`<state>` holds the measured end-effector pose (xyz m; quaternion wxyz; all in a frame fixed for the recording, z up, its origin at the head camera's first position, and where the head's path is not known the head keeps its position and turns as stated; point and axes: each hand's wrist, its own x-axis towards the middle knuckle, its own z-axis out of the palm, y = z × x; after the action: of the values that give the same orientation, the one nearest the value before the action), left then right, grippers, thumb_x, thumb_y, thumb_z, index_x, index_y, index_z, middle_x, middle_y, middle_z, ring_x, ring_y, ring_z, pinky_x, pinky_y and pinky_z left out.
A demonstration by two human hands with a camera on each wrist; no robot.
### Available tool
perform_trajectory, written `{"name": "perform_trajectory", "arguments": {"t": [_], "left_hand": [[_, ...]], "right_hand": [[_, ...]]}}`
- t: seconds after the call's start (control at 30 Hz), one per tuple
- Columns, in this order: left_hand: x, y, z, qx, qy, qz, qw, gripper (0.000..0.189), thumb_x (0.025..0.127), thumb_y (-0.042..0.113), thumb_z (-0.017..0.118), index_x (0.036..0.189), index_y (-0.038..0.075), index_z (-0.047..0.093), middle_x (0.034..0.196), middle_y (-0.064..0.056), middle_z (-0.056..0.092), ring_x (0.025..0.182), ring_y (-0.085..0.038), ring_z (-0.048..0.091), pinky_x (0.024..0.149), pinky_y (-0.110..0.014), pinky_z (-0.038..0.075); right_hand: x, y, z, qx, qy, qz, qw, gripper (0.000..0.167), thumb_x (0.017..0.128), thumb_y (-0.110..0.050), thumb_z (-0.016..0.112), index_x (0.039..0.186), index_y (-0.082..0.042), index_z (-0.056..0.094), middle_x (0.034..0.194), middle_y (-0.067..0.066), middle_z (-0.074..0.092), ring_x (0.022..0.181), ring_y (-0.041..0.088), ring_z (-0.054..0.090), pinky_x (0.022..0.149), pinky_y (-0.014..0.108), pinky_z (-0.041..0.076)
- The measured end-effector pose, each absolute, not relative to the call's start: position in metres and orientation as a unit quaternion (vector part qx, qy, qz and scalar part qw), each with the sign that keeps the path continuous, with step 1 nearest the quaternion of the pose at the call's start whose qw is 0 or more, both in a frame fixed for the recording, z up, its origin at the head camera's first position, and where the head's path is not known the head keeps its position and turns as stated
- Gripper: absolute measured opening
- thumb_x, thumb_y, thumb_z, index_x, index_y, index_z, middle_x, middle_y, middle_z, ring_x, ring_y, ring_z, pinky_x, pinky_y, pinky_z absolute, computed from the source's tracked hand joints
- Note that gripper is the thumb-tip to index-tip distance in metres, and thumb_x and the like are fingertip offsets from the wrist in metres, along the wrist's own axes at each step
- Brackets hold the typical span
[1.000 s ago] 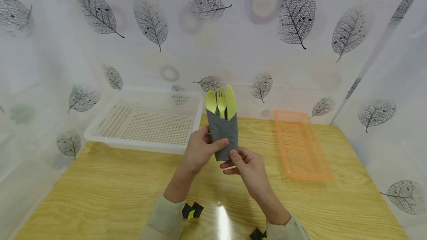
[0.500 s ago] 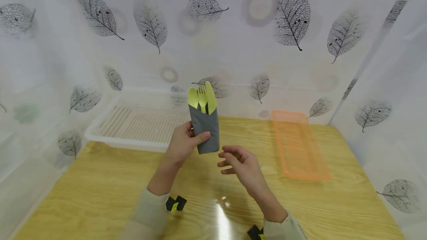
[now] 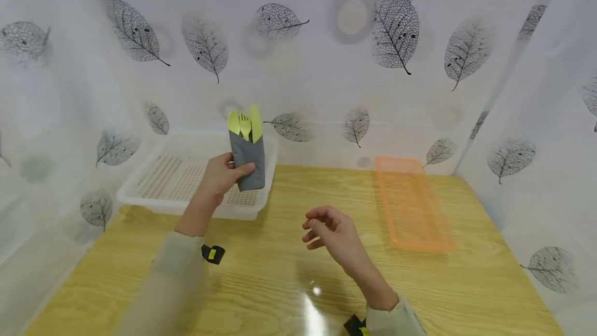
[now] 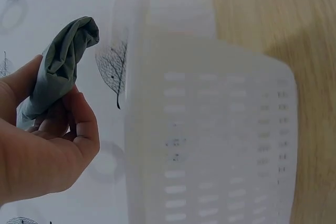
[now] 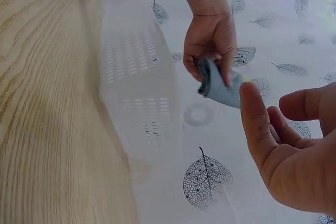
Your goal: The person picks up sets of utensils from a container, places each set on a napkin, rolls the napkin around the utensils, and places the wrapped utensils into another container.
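Observation:
My left hand (image 3: pixel 220 176) grips a folded grey napkin pouch (image 3: pixel 248 162) near its lower part, thumb across the front. Out of the pouch's top stick a yellow-green spoon (image 3: pixel 233 121), fork (image 3: pixel 244 126) and knife (image 3: pixel 256 124), their lower ends hidden inside. The pouch is held up in front of the white basket's right part. In the left wrist view the bunched bottom end of the pouch (image 4: pixel 65 61) shows between thumb and fingers. My right hand (image 3: pixel 337 237) hovers over the table, fingers loosely bent, holding nothing.
A white perforated basket (image 3: pixel 140 196) stands at the back left of the wooden table (image 3: pixel 261 284). An orange perforated basket (image 3: pixel 394 232) lies at the back right. A leaf-patterned white curtain (image 3: pixel 317 77) surrounds the table's back and sides.
Both hands held the cutlery pouch at first; the right hand has let go and stayed near its place. The left hand has carried the pouch leftward, in front of the white basket.

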<state>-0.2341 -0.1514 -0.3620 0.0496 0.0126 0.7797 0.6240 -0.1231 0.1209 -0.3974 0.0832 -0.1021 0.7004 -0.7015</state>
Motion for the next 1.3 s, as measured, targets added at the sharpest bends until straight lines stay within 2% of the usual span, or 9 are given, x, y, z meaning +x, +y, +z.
{"name": "perform_trajectory", "arguments": {"t": [0.1,0.33,0.4,0.5,0.57,0.63,0.97,1.17,1.3], "left_hand": [[-0.247,-0.159,-0.366,-0.006,0.809,0.585,0.059,0.059,0.097,0.019,0.064,0.142,-0.011,0.042,0.137,-0.032,0.051,0.124,-0.041,0.055,0.101,-0.046,0.046],[-0.275,-0.167,-0.385,-0.013,0.893,0.433,0.118,0.061,0.095,0.023,0.066,0.138,-0.015,0.044,0.133,-0.032,0.052,0.116,-0.040,0.058,0.091,-0.045,0.052],[-0.279,-0.167,-0.390,-0.004,0.918,0.377,0.125,0.059,0.093,0.022,0.068,0.133,-0.017,0.049,0.126,-0.032,0.056,0.105,-0.037,0.061,0.083,-0.042,0.054],[-0.284,-0.166,-0.396,-0.001,0.930,0.340,0.138,0.049,0.089,0.020,0.071,0.119,-0.017,0.057,0.105,-0.026,0.062,0.084,-0.027,0.059,0.068,-0.035,0.051],[-0.286,-0.164,-0.400,-0.009,0.928,0.341,0.149,0.045,0.087,0.017,0.072,0.113,-0.016,0.058,0.094,-0.019,0.061,0.075,-0.022,0.055,0.062,-0.030,0.047],[-0.289,-0.162,-0.403,-0.021,0.923,0.347,0.162,0.043,0.086,0.015,0.073,0.112,-0.015,0.057,0.091,-0.015,0.058,0.072,-0.019,0.052,0.059,-0.027,0.045],[-0.294,-0.164,-0.423,-0.049,0.929,0.305,0.205,0.049,0.083,0.013,0.074,0.117,-0.012,0.049,0.096,-0.016,0.052,0.078,-0.023,0.049,0.061,-0.029,0.044],[-0.299,-0.159,-0.425,-0.051,0.922,0.303,0.235,0.055,0.085,0.016,0.075,0.123,-0.012,0.047,0.100,-0.015,0.053,0.081,-0.022,0.051,0.064,-0.027,0.045],[-0.299,-0.158,-0.425,-0.050,0.925,0.291,0.238,0.049,0.085,0.018,0.075,0.117,-0.009,0.050,0.095,-0.013,0.053,0.078,-0.021,0.051,0.063,-0.027,0.044]], "right_hand": [[-0.122,0.122,-0.396,-0.113,0.704,-0.697,0.083,0.021,0.101,-0.007,0.055,0.117,0.006,0.058,0.103,0.020,0.064,0.081,0.020,0.069,0.071,0.036,0.059],[-0.121,0.125,-0.395,-0.126,0.704,-0.694,0.083,0.022,0.100,-0.008,0.056,0.116,0.007,0.058,0.104,0.025,0.063,0.080,0.019,0.068,0.070,0.035,0.059],[-0.121,0.126,-0.395,-0.127,0.706,-0.692,0.082,0.022,0.100,-0.009,0.056,0.115,0.008,0.058,0.103,0.024,0.064,0.080,0.019,0.068,0.070,0.035,0.059],[-0.122,0.126,-0.395,-0.130,0.711,-0.687,0.081,0.022,0.100,-0.009,0.056,0.114,0.008,0.058,0.101,0.022,0.065,0.079,0.018,0.068,0.069,0.034,0.059],[-0.122,0.127,-0.396,-0.129,0.715,-0.682,0.082,0.021,0.100,-0.009,0.056,0.113,0.007,0.059,0.100,0.020,0.066,0.078,0.018,0.068,0.069,0.033,0.059],[-0.123,0.128,-0.396,-0.130,0.719,-0.677,0.082,0.020,0.100,-0.009,0.056,0.113,0.006,0.060,0.100,0.019,0.066,0.078,0.018,0.067,0.068,0.033,0.058],[-0.124,0.128,-0.396,-0.142,0.731,-0.661,0.091,0.020,0.100,-0.010,0.056,0.110,0.006,0.062,0.099,0.023,0.066,0.077,0.019,0.067,0.066,0.032,0.058],[-0.126,0.129,-0.401,-0.155,0.737,-0.650,0.098,0.018,0.101,-0.011,0.054,0.109,0.004,0.062,0.095,0.019,0.066,0.077,0.020,0.067,0.065,0.033,0.058],[-0.127,0.129,-0.402,-0.157,0.745,-0.639,0.107,0.019,0.103,-0.014,0.054,0.110,0.001,0.063,0.097,0.020,0.066,0.079,0.022,0.067,0.066,0.033,0.057]]}}
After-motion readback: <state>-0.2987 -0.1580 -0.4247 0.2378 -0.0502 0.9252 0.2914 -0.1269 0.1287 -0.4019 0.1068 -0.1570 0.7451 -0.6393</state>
